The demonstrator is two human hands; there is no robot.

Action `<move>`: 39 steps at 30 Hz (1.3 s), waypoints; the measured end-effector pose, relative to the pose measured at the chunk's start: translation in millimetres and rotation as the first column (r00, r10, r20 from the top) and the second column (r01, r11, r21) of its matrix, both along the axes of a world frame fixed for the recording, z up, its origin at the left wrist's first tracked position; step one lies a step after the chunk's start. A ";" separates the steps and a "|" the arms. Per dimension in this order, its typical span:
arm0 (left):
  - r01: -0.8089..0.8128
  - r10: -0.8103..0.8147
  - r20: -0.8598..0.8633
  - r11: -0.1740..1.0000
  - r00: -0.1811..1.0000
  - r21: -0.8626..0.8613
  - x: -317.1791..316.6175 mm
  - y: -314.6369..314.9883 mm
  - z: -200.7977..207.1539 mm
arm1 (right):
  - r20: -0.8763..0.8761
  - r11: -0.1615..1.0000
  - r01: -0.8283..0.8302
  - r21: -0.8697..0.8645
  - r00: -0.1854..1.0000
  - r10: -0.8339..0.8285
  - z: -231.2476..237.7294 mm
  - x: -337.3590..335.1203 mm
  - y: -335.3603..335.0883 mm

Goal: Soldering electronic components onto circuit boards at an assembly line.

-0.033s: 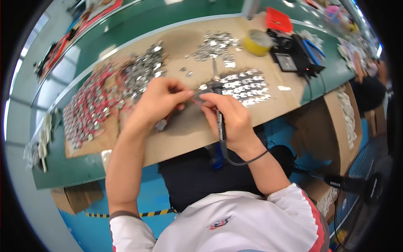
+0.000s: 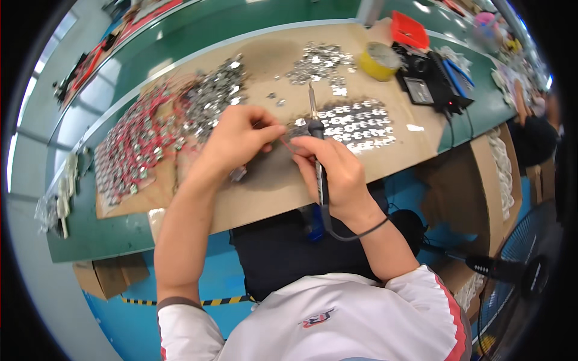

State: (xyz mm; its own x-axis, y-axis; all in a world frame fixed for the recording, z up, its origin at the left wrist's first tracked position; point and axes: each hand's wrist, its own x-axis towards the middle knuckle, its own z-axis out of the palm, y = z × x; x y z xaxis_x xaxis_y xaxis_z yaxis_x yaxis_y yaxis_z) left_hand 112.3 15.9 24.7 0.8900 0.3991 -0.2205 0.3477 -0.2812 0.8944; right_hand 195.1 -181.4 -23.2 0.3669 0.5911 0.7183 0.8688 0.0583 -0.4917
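Note:
A short piece of thin red wire point(image 2: 285, 142) runs between my two hands over the near middle of the board. My left hand point(image 2: 241, 135) pinches one end between thumb and fingertips. In my right hand point(image 2: 338, 171) is a soldering iron point(image 2: 316, 127), its metal tip pointing away from me and its black cable hanging from the handle. The right thumb and forefinger also come together at the wire's other end. Below my left wrist lies a small metal piece point(image 2: 238, 174), partly hidden. Rows of small silver metal pieces point(image 2: 361, 123) lie just right of the iron.
Loose metal pieces point(image 2: 319, 60) form a pile at the back. At left lie many parts with red wires point(image 2: 135, 141) and another metal heap point(image 2: 220, 90). A yellow roll point(image 2: 380, 62), black soldering station point(image 2: 421, 81) and red tray point(image 2: 410, 29) stand back right. A fan point(image 2: 533, 271) is at right.
The view has shifted slightly. Both hands keep nearly the same pose, with the fingertips a little farther apart and the iron's tip showing more sharply.

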 end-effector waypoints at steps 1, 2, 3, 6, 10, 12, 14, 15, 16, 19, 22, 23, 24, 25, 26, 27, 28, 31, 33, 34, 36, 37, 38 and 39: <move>-0.035 0.035 -0.015 0.999 0.999 0.004 -0.9 2.0 -7.6 | -0.015 0.999 -0.035 0.004 0.999 0.035 -0.4 -5.2 2.1; -0.025 0.016 0.062 0.989 0.998 0.147 -0.1 3.3 -20.1 | -0.021 0.996 -0.081 -0.036 0.997 0.080 0.9 -9.8 1.5; -0.020 -0.019 0.132 0.957 0.991 0.288 -1.7 3.6 -29.8 | -0.027 0.989 -0.124 -0.075 0.992 0.122 1.8 -12.5 1.3; -0.057 -0.027 0.173 0.887 0.985 0.459 -3.7 -6.0 -28.4 | -0.205 0.987 -0.159 -0.011 0.967 0.153 -1.8 0.4 -1.4; -0.058 -0.089 0.205 0.784 0.975 0.617 -4.8 -7.2 -33.3 | -0.291 0.981 -0.196 -0.014 0.939 0.183 -3.8 33.9 -24.3; -0.080 -0.084 0.206 0.733 0.975 0.675 -2.2 -11.6 -32.0 | -0.449 0.986 -0.163 -0.019 0.883 0.137 5.4 34.4 -31.6; -0.087 -0.078 0.214 0.739 0.974 0.668 -1.2 -12.7 -32.5 | -0.525 0.990 -0.138 -0.015 0.844 0.110 5.6 30.2 -28.8; -0.097 -0.075 0.225 0.741 0.971 0.665 -0.4 -13.2 -33.1 | -0.498 0.994 -0.108 -0.015 0.863 0.086 5.5 28.9 -25.2; -0.093 -0.074 0.220 0.744 0.973 0.662 -0.3 -13.2 -34.3 | -0.472 0.997 -0.078 -0.013 0.880 0.062 5.5 27.9 -22.5; -0.112 -0.062 0.227 0.726 0.972 0.678 1.1 -13.7 -37.5 | -0.461 0.997 -0.051 -0.058 0.887 0.019 8.3 28.5 -20.6; -0.113 -0.067 0.221 0.700 0.973 0.706 3.2 -14.7 -38.2 | -0.427 0.996 -0.044 -0.075 0.904 0.008 -1.2 34.6 -19.7; -0.107 -0.066 0.211 0.692 0.975 0.714 4.1 -15.2 -37.3 | -0.381 0.996 -0.035 -0.077 0.924 0.004 -3.0 36.0 -19.9; -0.102 -0.065 0.200 0.685 0.978 0.721 4.9 -15.8 -37.0 | -0.384 0.996 -0.034 -0.079 0.923 0.001 -3.4 36.5 -19.9; -0.100 -0.064 0.197 0.686 0.978 0.721 4.7 -15.8 -37.2 | -0.377 0.997 -0.039 -0.063 0.926 0.012 -3.5 36.3 -19.2; -0.104 -0.065 0.201 0.682 0.977 0.724 4.4 -15.6 -37.5 | -0.370 0.998 -0.044 -0.047 0.929 0.023 -3.3 35.9 -18.9; -0.108 -0.066 0.206 0.678 0.976 0.727 4.0 -15.6 -37.6 | -0.373 0.998 -0.044 -0.047 0.927 0.023 -2.8 35.6 -19.0; -0.105 -0.068 0.204 0.679 0.977 0.727 4.6 -15.8 -37.2 | -0.386 0.998 -0.039 -0.058 0.922 0.014 -1.6 35.6 -19.7; -0.099 -0.061 0.191 0.681 0.980 0.726 5.4 -16.7 -36.6 | -0.398 0.998 -0.033 -0.057 0.917 0.007 -2.5 36.3 -20.0; -0.116 -0.055 0.209 0.681 0.976 0.723 5.0 -16.9 -36.9 | -0.397 0.999 -0.031 -0.045 0.918 0.011 -2.1 36.0 -20.6; -0.115 -0.056 0.208 0.681 0.977 0.723 4.9 -16.6 -37.3 | -0.395 0.998 -0.023 -0.060 0.919 -0.003 -0.4 35.3 -21.1; -0.114 -0.059 0.206 0.672 0.977 0.732 5.0 -15.9 -38.3 | -0.393 0.997 -0.014 -0.076 0.920 -0.017 -0.4 35.1 -21.3; -0.113 -0.060 0.206 0.672 0.977 0.732 5.0 -15.8 -38.2 | -0.390 0.997 -0.017 -0.073 0.921 -0.013 -1.5 36.4 -20.9; -0.113 -0.063 0.210 0.675 0.976 0.729 5.0 -15.8 -38.1 | -0.387 0.997 -0.020 -0.070 0.922 -0.009 -2.2 37.1 -20.8; -0.113 -0.066 0.213 0.678 0.975 0.726 5.0 -15.9 -38.0 | -0.388 0.997 -0.019 -0.070 0.922 -0.010 -1.4 36.9 -21.3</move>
State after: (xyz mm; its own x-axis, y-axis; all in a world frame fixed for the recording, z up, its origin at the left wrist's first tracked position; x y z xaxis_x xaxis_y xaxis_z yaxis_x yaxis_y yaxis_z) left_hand 117.3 0.0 -13.3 0.8649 0.3737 0.3352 0.1989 -0.8682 0.4547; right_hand 232.0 -202.6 -24.6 0.6053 0.6376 0.4765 0.6093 0.0141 -0.7928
